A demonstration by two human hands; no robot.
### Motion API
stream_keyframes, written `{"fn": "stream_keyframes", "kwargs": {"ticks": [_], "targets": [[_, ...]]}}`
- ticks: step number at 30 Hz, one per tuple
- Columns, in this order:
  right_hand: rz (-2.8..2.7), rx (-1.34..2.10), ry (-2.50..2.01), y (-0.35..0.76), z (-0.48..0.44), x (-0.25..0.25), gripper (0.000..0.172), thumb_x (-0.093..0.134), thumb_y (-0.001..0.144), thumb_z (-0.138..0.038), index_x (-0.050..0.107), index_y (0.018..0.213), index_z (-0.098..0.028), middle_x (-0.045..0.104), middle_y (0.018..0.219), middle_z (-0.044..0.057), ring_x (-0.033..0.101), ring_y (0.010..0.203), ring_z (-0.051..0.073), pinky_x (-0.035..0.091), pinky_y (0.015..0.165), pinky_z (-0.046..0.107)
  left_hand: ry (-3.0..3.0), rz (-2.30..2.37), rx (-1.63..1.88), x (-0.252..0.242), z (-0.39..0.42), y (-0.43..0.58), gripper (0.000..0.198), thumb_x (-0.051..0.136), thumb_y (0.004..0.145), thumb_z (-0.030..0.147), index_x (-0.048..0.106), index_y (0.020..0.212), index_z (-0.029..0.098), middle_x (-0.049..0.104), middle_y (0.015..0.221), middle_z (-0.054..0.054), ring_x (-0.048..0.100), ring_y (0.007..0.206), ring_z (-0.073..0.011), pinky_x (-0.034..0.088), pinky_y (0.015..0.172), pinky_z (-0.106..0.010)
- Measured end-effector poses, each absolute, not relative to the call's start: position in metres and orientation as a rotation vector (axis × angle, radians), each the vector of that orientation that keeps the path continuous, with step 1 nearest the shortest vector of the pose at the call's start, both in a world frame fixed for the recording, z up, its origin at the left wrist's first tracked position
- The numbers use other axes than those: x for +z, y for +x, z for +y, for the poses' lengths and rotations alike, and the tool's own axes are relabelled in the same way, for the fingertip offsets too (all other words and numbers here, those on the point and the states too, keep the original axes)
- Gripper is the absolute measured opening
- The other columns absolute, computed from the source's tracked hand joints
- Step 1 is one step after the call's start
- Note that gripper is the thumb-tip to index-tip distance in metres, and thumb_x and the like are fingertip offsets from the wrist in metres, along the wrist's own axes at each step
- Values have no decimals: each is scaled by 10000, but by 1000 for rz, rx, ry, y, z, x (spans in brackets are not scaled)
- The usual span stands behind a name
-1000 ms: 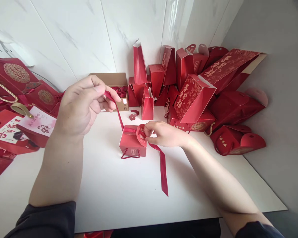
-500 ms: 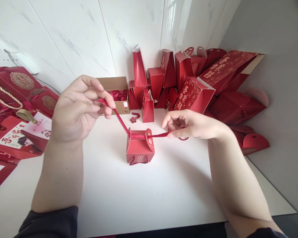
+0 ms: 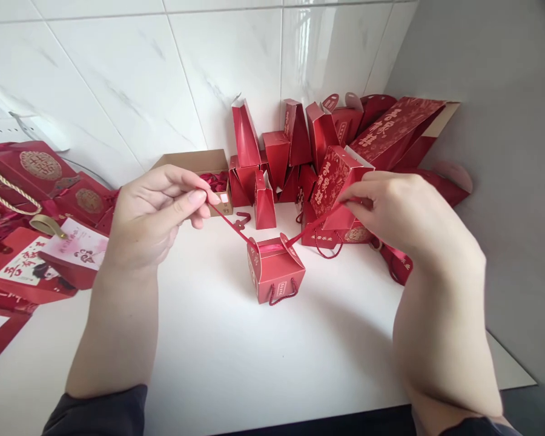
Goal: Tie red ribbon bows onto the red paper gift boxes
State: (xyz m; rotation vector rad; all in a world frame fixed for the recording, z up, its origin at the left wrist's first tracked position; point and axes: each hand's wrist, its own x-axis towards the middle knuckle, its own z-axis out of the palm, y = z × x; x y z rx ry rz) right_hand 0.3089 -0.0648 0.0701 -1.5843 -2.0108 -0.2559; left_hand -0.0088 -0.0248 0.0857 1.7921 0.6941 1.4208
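Observation:
A small red gift box [image 3: 279,269] with a twisted cord handle on its front stands on the white table. A red ribbon [image 3: 234,225] runs through the slots of its two rounded top flaps. To the left and above the box, my left hand [image 3: 168,209] pinches one end of the ribbon between thumb and fingers. My right hand [image 3: 386,206], up and to the right, grips the other end; its fingertips are partly turned away. Both stretches of ribbon are taut and slope down to the box.
Several red paper boxes [image 3: 275,157] are stacked along the tiled wall. A cardboard box [image 3: 193,158] holding red ribbon stands behind my left hand. A red flower-shaped tag [image 3: 240,221] lies on the table [image 3: 236,363]. More decorated gift boxes [image 3: 40,160] crowd the left side.
My right hand has risen and moved right, pulling its ribbon end upward. The gift box has turned and shifted right. My left hand sits slightly lower, and the camera view has shifted.

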Motion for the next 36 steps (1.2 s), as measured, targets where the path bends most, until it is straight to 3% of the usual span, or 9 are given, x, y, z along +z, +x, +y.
{"fn": "stream_keyframes", "kwargs": {"ticks": [3, 5, 11, 17, 20, 24, 28, 32, 36], "targets": [[-1903, -409, -1541, 301, -63, 72, 273, 517, 845, -131, 748, 948, -234, 695, 705, 27, 599, 608, 190, 410, 580, 310, 1841, 678, 1457, 88, -22, 6, 73, 776, 764, 214, 728, 818, 220, 711, 741, -16, 639, 645, -121, 445, 454, -210], [-1893, -338, -1476, 298, -60, 71, 259, 519, 857, -148, 732, 981, -229, 664, 637, 17, 583, 550, 180, 409, 563, 304, 1880, 658, 1484, 92, -20, 17, 56, 761, 780, 203, 728, 813, 233, 709, 747, -12, 646, 681, -126, 463, 497, -226], [-1925, 133, -1235, 289, -53, 64, 260, 461, 910, -148, 672, 1043, -221, 694, 705, -2, 655, 626, 157, 472, 612, 265, 1958, 542, 1521, 100, -25, 44, 80, 701, 831, 174, 724, 858, 246, 713, 776, 5, 686, 755, -146, 550, 656, -274], [-2028, 493, -1160, 283, -47, 59, 319, 464, 868, -107, 696, 1048, -232, 696, 766, -12, 565, 528, 117, 425, 505, 250, 2053, 529, 1426, 97, -32, 49, 38, 734, 817, 249, 717, 836, 220, 714, 768, -7, 695, 735, -159, 556, 652, -294], [-1972, 722, -1053, 278, -43, 56, 242, 535, 887, -180, 719, 1033, -237, 699, 766, -1, 580, 542, 134, 440, 484, 259, 2019, 439, 1529, 95, -28, 47, 24, 716, 840, 229, 716, 863, 223, 717, 775, 7, 693, 738, -131, 551, 680, -277], [-1830, 835, -860, 263, -37, 48, 166, 622, 901, -337, 734, 901, -214, 713, 848, 32, 653, 718, 172, 526, 612, 284, 1918, 245, 1765, 97, -27, 46, 56, 713, 846, 187, 718, 891, 220, 714, 756, 34, 669, 725, -94, 534, 667, -248], [-1636, 835, -706, 248, -32, 39, 165, 686, 865, -342, 701, 948, -200, 711, 919, 44, 660, 784, 164, 566, 712, 307, 1850, 220, 1858, 102, -40, 50, 66, 750, 813, 259, 709, 863, 269, 689, 719, 79, 654, 682, -92, 528, 581, -239], [-1484, 853, -625, 245, -27, 36, 345, 740, 819, -301, 627, 1141, -251, 697, 993, 31, 669, 945, 184, 583, 827, 334, 1834, 146, 1773, 105, -49, 52, 70, 757, 804, 236, 719, 849, 274, 687, 692, 81, 626, 593, -86, 504, 476, -221], [-1458, 829, -644, 250, -27, 38, 652, 763, 795, -319, 445, 1363, -360, 683, 1008, 12, 666, 972, 202, 596, 824, 367, 1903, 361, 1634, 102, -44, 48, 155, 753, 787, 151, 723, 907, 245, 722, 748, 45, 653, 636, -92, 548, 564, -218]]}}
